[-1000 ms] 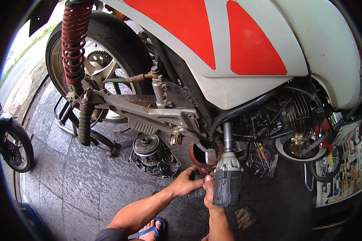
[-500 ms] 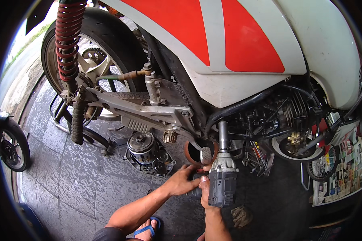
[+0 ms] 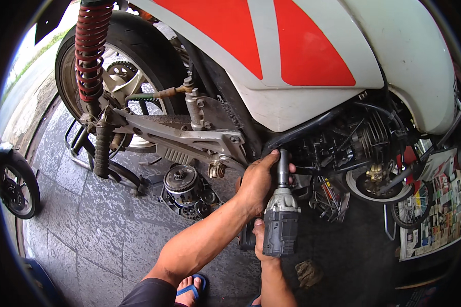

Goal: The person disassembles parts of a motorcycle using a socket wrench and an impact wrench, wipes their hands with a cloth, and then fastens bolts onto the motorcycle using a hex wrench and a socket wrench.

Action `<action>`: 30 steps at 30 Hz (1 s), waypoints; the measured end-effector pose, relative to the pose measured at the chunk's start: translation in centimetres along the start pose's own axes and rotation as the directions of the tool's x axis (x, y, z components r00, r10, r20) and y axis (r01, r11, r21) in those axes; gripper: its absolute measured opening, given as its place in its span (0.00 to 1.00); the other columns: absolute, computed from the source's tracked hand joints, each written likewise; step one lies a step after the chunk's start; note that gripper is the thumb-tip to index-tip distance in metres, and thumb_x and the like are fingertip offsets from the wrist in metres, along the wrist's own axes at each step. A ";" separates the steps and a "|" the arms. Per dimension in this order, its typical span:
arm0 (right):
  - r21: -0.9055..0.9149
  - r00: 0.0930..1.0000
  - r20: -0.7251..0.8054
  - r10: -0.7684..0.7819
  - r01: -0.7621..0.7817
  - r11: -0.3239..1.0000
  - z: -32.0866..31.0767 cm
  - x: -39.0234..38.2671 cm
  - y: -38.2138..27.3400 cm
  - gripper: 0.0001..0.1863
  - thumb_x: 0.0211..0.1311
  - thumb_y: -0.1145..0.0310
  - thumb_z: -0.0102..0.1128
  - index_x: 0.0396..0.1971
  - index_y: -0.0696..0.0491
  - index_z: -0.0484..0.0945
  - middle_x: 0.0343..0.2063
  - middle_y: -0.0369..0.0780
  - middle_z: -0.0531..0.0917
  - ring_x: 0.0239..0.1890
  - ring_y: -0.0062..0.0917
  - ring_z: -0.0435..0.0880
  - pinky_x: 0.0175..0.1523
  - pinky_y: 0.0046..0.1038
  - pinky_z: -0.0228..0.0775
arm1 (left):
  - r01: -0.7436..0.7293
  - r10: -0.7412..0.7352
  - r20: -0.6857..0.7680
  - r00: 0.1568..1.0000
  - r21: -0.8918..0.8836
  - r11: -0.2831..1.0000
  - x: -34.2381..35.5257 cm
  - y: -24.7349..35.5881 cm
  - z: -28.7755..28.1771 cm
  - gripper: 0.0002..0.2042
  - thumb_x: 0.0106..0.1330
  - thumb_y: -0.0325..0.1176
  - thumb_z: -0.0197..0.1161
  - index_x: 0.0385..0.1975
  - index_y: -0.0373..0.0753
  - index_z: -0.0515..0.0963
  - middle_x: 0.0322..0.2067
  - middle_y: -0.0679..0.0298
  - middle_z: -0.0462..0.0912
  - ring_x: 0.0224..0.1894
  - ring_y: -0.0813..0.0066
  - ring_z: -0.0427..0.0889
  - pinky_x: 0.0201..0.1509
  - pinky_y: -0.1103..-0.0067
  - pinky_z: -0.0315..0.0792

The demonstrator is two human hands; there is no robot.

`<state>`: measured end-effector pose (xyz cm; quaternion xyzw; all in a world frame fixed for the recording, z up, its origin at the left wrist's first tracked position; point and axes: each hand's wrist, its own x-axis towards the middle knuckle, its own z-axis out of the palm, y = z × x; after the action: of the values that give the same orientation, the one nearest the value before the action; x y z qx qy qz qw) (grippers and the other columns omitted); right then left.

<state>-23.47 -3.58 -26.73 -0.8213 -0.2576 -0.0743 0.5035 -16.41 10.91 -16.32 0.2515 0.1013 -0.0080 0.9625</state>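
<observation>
My right hand (image 3: 262, 241) is closed round the handle of a grey-black cordless impact wrench (image 3: 281, 233), which stands nearly upright with its nose away from me. A long silver socket (image 3: 283, 171) sits on the nose. My left hand (image 3: 257, 181) wraps round this socket from the left, thumb along its upper end, with fingertips showing on the far right side. The socket's tip is just below the black frame tube of a motorcycle (image 3: 276, 107), beside the dark engine (image 3: 348, 143). My left hand hides the foot pedal and most of the reddish bowl behind it.
A removed clutch and gear assembly (image 3: 182, 187) lies on the dark tiled floor left of my hands. Several tools (image 3: 329, 199) lie under the engine, and a crumpled rag (image 3: 307, 273) is at my right. The swingarm (image 3: 184, 140) and coil shock absorber (image 3: 89, 56) stand at left.
My left hand has moved up and forward from beside the wrench handle and closed round the socket. The wrench has shifted slightly left and away from me. My right hand keeps its hold.
</observation>
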 end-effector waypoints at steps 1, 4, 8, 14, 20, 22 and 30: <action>-0.033 1.000 0.005 -0.014 0.014 0.999 -0.1 -0.1 0.3 0.21 0.63 0.68 0.58 0.53 0.63 0.72 0.49 0.53 0.77 0.52 0.46 0.75 0.59 0.43 0.64 | 0.003 -0.002 0.015 1.000 -0.044 0.999 0.3 -0.3 0.3 0.16 0.74 0.43 0.44 0.47 0.35 0.68 0.29 0.62 0.79 0.25 0.73 0.76 0.28 0.76 0.74; -0.036 0.999 0.048 0.012 -0.010 0.999 -0.6 0.1 0.5 0.20 0.63 0.68 0.58 0.52 0.63 0.72 0.48 0.53 0.77 0.52 0.46 0.75 0.59 0.45 0.64 | -0.004 0.009 0.043 0.999 -0.129 0.992 0.5 -0.5 1.1 0.15 0.74 0.43 0.45 0.47 0.38 0.69 0.28 0.66 0.77 0.24 0.76 0.75 0.26 0.78 0.74; -0.200 0.975 0.003 -0.221 0.217 0.955 -1.5 1.3 -2.1 0.19 0.62 0.68 0.59 0.50 0.62 0.73 0.46 0.51 0.78 0.50 0.45 0.75 0.58 0.44 0.65 | 0.035 -0.024 0.052 0.998 -0.216 0.976 0.2 -0.7 0.5 0.13 0.71 0.41 0.49 0.43 0.36 0.71 0.25 0.64 0.77 0.22 0.76 0.75 0.26 0.79 0.74; -0.256 0.974 0.131 -0.186 0.214 0.942 -4.0 0.2 -1.8 0.17 0.59 0.67 0.59 0.46 0.60 0.74 0.41 0.47 0.79 0.43 0.39 0.78 0.51 0.39 0.69 | 0.039 -0.037 0.015 0.999 -0.188 0.981 0.6 -0.9 1.1 0.12 0.69 0.40 0.49 0.43 0.38 0.71 0.24 0.64 0.76 0.22 0.75 0.75 0.25 0.78 0.73; -0.069 0.959 0.281 -0.037 0.059 0.996 -7.4 -0.2 -3.1 0.15 0.58 0.71 0.57 0.45 0.59 0.73 0.40 0.43 0.78 0.41 0.33 0.76 0.48 0.35 0.68 | -0.012 0.028 0.044 0.999 -0.320 0.947 0.7 -1.9 1.4 0.12 0.70 0.40 0.47 0.40 0.39 0.70 0.23 0.66 0.69 0.22 0.77 0.67 0.24 0.80 0.65; -0.128 0.944 0.312 -0.104 0.150 0.980 -9.0 -0.5 -1.6 0.16 0.57 0.72 0.58 0.46 0.59 0.72 0.40 0.43 0.78 0.41 0.33 0.77 0.47 0.35 0.69 | -0.026 0.041 0.037 0.998 -0.339 0.940 0.7 -2.1 1.7 0.12 0.70 0.41 0.45 0.39 0.39 0.70 0.23 0.67 0.68 0.22 0.76 0.66 0.24 0.80 0.64; -0.549 0.490 0.786 -0.376 0.834 -0.060 -13.5 -1.6 -0.3 0.13 0.57 0.69 0.59 0.41 0.58 0.75 0.37 0.44 0.78 0.40 0.35 0.76 0.46 0.36 0.68 | -0.100 0.095 -0.032 0.995 -0.374 0.922 1.3 -2.7 2.6 0.15 0.70 0.45 0.40 0.35 0.42 0.69 0.22 0.68 0.68 0.23 0.76 0.66 0.29 0.77 0.67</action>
<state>-23.14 -15.76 -20.59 -0.7171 -0.6088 -0.2590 -0.2194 -14.82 7.37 -15.67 0.0677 0.0947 0.0611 0.9913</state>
